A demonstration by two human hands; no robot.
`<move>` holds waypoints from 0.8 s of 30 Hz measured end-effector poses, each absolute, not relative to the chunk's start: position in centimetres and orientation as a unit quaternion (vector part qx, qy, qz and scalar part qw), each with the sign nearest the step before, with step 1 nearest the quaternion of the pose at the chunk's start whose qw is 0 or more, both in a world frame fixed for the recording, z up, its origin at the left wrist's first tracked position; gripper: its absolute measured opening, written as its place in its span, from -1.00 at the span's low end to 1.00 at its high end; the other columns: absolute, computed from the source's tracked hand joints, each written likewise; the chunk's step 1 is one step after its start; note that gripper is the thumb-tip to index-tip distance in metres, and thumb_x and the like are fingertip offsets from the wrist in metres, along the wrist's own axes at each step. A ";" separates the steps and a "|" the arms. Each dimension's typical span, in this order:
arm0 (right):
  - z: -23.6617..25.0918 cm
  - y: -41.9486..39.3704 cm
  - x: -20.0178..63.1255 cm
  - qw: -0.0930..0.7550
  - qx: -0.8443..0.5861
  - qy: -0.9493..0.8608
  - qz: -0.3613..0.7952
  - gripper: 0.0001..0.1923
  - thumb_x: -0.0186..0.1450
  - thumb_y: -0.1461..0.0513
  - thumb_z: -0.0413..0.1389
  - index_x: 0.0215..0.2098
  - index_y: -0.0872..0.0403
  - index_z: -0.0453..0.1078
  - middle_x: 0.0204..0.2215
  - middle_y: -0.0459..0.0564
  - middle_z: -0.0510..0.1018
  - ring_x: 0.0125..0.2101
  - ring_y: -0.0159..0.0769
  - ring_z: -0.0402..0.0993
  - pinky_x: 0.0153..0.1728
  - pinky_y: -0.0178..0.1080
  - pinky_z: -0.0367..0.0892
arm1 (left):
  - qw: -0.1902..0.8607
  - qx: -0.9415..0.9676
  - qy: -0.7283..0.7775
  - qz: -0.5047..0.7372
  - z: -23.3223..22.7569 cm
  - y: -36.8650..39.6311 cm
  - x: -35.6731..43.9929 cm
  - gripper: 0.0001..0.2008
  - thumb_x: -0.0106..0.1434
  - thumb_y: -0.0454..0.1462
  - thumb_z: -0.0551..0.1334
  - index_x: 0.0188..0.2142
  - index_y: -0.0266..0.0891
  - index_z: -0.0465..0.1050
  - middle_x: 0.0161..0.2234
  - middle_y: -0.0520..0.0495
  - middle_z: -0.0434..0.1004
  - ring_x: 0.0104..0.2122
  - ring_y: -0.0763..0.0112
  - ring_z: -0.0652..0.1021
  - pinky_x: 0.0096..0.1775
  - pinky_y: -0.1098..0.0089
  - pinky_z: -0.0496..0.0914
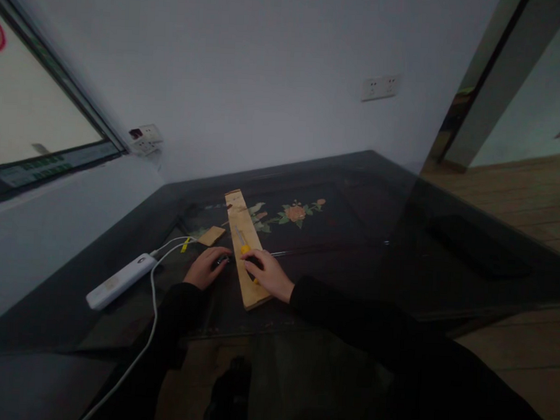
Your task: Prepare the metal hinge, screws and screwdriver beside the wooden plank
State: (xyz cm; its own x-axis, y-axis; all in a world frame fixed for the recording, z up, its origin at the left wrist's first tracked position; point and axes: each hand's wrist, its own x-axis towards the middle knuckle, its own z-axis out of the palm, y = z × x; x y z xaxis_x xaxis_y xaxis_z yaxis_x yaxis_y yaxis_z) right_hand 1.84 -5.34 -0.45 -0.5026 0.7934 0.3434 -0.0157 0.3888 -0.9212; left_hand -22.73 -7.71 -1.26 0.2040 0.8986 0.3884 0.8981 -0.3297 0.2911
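A long, pale wooden board [242, 216] lies lengthwise away from me on the dark table. My right hand [271, 274] rests over its near half, fingers closed around a yellow-handled utility knife [245, 249]. The knife's grey blade points toward the board's far end, and most of the handle is hidden under my fingers. Just left of the board, my left hand [205, 268] is curled near the tabletop. Between its thumb and fingers is a small dark, shiny object [222, 259], too small to name. A short flat piece of wood [211, 235] lies beyond that hand.
On the left lies a white power strip [121, 282], its white cable [154, 294] running past my left sleeve. A small yellow strip [185, 244] is near the cable. A flower pattern [295, 213] decorates the table [352, 250]. A dark flat object [477, 246] lies at right.
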 end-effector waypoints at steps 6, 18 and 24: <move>0.9 -5.0 2.5 0.453 -0.267 -0.716 0.458 -0.79 0.28 0.29 0.06 -0.14 0.13 0.44 -0.21 0.05 0.47 -0.10 -0.25 0.39 -0.05 -0.18 0.29 | 0.063 0.671 0.622 0.398 0.9 -9.3 -18.0 -0.66 0.27 -0.08 0.11 -0.13 -0.23 0.50 -0.12 -0.17 0.56 -0.08 0.21 0.52 0.02 0.21 0.36; 3.1 -4.8 3.8 0.437 -0.266 -0.823 0.246 -0.39 0.24 0.25 0.10 0.25 0.06 0.11 0.10 0.08 0.40 0.10 -0.15 0.27 0.08 -0.07 0.11 | 0.461 0.426 0.504 0.593 3.3 -7.6 -9.1 -0.50 -0.06 -0.02 0.41 -0.20 -0.27 0.47 -0.48 0.06 0.46 -0.51 0.53 0.45 -0.49 0.56 0.31; 2.5 -3.2 5.6 0.447 -0.221 -0.826 0.265 -0.35 0.31 0.12 0.07 0.30 0.08 0.01 0.17 0.15 0.31 0.07 -0.19 0.31 0.10 -0.08 0.17 | 0.443 0.422 0.506 0.609 4.1 -5.3 -12.8 -0.47 0.02 -0.03 0.35 -0.08 -0.25 0.37 -0.29 -0.07 0.55 -0.42 0.40 0.55 -0.41 0.44 0.40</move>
